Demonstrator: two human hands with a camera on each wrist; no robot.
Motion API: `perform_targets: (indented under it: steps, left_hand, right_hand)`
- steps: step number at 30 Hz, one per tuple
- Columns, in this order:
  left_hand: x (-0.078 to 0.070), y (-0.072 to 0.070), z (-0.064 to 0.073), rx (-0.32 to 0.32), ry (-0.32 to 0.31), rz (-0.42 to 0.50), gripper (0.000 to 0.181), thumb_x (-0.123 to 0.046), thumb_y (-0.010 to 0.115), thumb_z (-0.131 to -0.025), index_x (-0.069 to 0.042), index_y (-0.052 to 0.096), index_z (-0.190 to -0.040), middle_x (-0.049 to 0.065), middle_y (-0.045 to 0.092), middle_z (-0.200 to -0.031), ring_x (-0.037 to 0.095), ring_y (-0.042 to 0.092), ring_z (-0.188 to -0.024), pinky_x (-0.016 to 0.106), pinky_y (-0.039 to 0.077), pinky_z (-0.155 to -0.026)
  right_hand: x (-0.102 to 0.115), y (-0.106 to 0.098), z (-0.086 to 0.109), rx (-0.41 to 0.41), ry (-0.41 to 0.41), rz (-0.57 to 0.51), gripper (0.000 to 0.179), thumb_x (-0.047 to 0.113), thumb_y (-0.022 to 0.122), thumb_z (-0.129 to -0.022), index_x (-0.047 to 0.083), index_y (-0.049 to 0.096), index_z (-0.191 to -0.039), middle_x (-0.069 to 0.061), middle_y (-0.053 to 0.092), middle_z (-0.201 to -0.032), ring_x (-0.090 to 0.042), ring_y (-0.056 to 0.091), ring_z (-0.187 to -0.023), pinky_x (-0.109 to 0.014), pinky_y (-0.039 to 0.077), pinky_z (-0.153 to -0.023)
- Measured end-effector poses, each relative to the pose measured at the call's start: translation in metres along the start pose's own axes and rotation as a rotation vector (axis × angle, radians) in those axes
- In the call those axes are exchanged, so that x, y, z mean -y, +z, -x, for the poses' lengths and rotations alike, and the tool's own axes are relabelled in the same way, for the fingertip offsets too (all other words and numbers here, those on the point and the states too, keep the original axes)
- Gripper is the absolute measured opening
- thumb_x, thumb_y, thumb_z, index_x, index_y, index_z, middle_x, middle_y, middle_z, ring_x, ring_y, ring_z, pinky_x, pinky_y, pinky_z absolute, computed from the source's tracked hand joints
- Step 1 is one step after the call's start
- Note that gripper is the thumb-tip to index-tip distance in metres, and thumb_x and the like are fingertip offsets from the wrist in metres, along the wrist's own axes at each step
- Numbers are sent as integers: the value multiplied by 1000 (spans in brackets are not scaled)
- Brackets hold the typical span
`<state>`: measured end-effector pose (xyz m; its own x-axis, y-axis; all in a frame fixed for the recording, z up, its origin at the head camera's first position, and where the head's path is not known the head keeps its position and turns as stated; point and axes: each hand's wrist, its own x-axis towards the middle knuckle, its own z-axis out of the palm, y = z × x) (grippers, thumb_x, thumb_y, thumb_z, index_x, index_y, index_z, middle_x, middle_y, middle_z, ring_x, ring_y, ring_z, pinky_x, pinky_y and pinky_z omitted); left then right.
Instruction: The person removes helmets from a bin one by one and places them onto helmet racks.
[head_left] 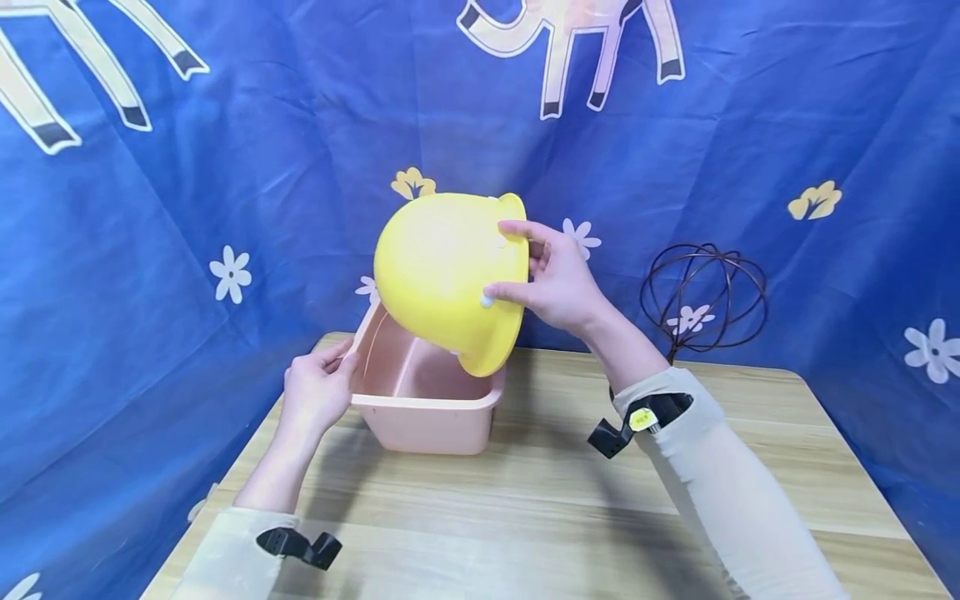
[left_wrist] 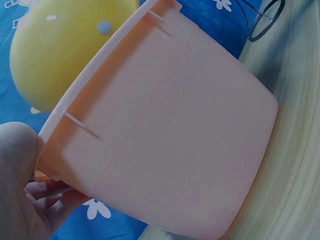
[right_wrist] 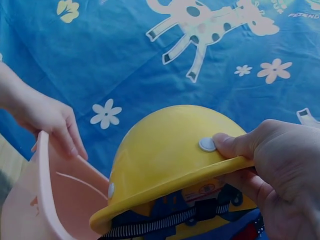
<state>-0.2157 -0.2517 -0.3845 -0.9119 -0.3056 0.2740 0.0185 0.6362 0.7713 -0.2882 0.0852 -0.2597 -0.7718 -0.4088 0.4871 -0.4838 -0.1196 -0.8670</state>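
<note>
A yellow hard hat point(head_left: 442, 258) is held up on its side over a pink plastic bin point(head_left: 427, 425). My right hand point(head_left: 558, 279) grips the hat by its brim, the thumb by a pale round button on the shell. Inside the hat, a striped strap point(right_wrist: 165, 223) and dark lining show in the right wrist view. My left hand point(head_left: 318, 387) pinches the bin's left rim between thumb and fingers. In the left wrist view the bin's outer wall point(left_wrist: 170, 130) fills the middle, with part of the hat point(left_wrist: 65, 55) behind the rim.
The bin stands on a light wooden table point(head_left: 600, 508). Behind the table's back right rises a dark wire globe-shaped frame point(head_left: 705, 296). A blue cloth point(head_left: 315, 183) printed with animals and flowers hangs behind and around the table.
</note>
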Motion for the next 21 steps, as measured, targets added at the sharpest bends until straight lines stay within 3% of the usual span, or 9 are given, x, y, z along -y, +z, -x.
perform_targets:
  steps: [10, 21]
  left_hand:
    - [1, 1, 0, -3, 0, -13, 41, -28, 63, -108, -10, 66, -145, 22, 72, -124, 36, 67, -122, 55, 51, -104]
    - [1, 2, -1, -9, 4, -19, 41, -28, 64, -107, -9, 67, -144, 22, 72, -121, 37, 68, -121, 55, 50, -104]
  right_hand:
    - [22, -17, 6, -84, -90, -92, 83, -24, 84, -70, -10, 53, -146, -24, 59, -140, -36, 67, -123, -42, 57, -97]
    - [43, -46, 15, -204, -136, -160, 83, -28, 81, -69, -10, 54, -145, -29, 59, -139, -38, 67, -124, -41, 57, -95]
